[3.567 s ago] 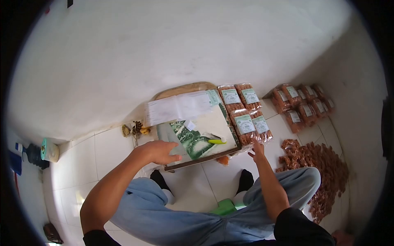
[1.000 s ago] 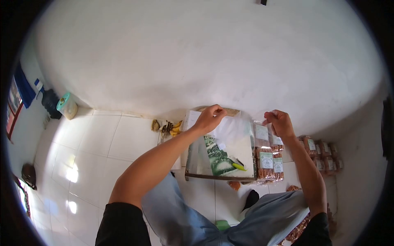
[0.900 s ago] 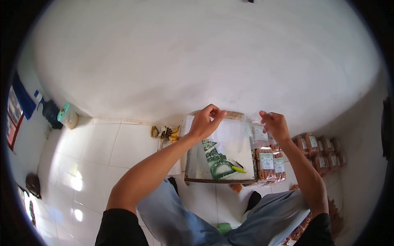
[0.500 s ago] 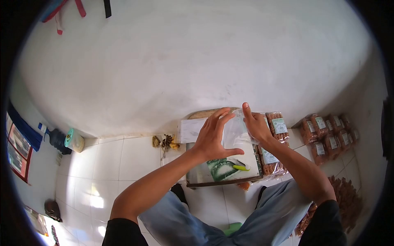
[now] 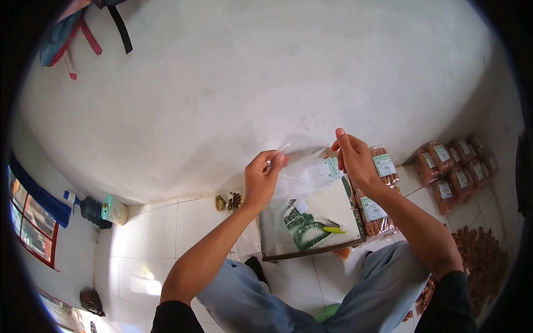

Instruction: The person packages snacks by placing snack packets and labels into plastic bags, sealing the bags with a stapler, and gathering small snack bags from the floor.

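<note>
My left hand [image 5: 262, 180] pinches the edge of a clear plastic bag [image 5: 297, 180] between thumb and fingers. The bag spreads across to my right hand [image 5: 357, 164], whose curled fingers are closed on its other side, with the thumb pointing up. A green-and-white label [image 5: 334, 168] shows beside the right fingers; whether it lies inside the bag or behind it I cannot tell. Below the hands stands a low table [image 5: 327, 194] with a white and green top. On it lie a yellow-green handled tool [image 5: 334, 229] and a small white piece [image 5: 300, 206].
Labelled packs of brown food [image 5: 373, 210] stand at the table's right, with several more packs [image 5: 444, 188] by the wall. Loose brown pieces [image 5: 480, 261] lie at the lower right. Left are a lidded tub [image 5: 115, 212] and a water bottle [image 5: 89, 210].
My left hand, spread open before, has moved slightly left and closed on the bag's edge. The bag is now stretched between both hands. The view has shifted a little.
</note>
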The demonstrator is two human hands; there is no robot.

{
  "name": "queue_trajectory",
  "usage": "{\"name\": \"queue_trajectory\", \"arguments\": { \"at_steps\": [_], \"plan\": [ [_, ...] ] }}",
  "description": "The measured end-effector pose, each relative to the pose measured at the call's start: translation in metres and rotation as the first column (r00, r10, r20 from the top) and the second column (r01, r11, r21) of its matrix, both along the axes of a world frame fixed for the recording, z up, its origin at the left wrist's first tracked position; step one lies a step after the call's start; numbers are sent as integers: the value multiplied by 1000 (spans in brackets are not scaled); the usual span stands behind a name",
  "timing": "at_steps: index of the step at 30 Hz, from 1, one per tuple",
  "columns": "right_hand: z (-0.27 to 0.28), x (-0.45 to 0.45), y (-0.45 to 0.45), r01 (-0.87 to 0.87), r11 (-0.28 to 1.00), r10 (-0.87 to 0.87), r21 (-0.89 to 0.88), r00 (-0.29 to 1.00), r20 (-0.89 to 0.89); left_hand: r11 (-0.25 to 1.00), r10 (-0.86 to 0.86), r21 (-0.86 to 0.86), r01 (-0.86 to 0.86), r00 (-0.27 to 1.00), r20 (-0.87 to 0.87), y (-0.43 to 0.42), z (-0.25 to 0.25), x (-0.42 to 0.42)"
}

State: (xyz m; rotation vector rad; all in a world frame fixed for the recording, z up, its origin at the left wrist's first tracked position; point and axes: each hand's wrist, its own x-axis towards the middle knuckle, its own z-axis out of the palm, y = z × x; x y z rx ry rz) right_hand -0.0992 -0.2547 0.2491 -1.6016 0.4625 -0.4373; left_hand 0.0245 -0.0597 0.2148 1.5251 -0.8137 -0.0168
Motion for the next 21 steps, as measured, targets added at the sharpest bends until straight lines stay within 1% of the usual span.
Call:
{"name": "queue_trajectory", "arguments": {
  "at_steps": [2,3,4,5,6,8,9,10,12,13,14,16,17,19,21],
  "plan": [
    [-1,0,-1,35,969,6,-246,986,164,999,-47,-31,42,984,-174,3,-1,4],
    [0,-1,0,41,969,-1,-243,986,164,998,-52,-27,48,983,-174,4,0,5],
    [3,-3,4,105,894,25,-436,959,282,998,-65,-27,61,976,-210,5,1,4],
    [5,-3,7,188,777,76,-601,919,387,997,-78,-27,73,967,-244,5,2,4],
    [6,-3,9,193,777,71,-600,919,387,997,-83,-26,79,966,-244,5,4,2],
    [9,-2,12,228,648,198,-727,871,450,996,-74,25,84,962,-262,5,9,-1],
    [9,-2,14,229,605,230,-763,866,443,996,-80,25,90,963,-259,5,9,-2],
    [10,-1,17,236,603,225,-762,866,447,995,-84,35,96,964,-251,4,9,-3],
    [10,0,22,234,522,284,-821,860,425,993,-92,45,106,966,-242,3,11,-4],
    [11,-1,23,181,509,288,-842,885,365,991,-93,75,113,970,-225,3,13,-5],
    [11,0,24,183,508,285,-842,886,365,987,-94,106,118,973,-209,3,15,-6],
    [11,2,27,221,525,222,-822,897,383,984,-105,121,128,977,-183,2,16,-7],
    [11,2,27,221,524,222,-822,897,382,982,-113,135,135,981,-158,2,16,-7],
    [13,1,27,79,651,158,-755,958,237,982,-121,131,139,983,-140,2,16,-7],
    [10,3,26,66,645,162,-762,962,220,982,-129,124,144,984,-122,1,16,-5]
  ]
}}
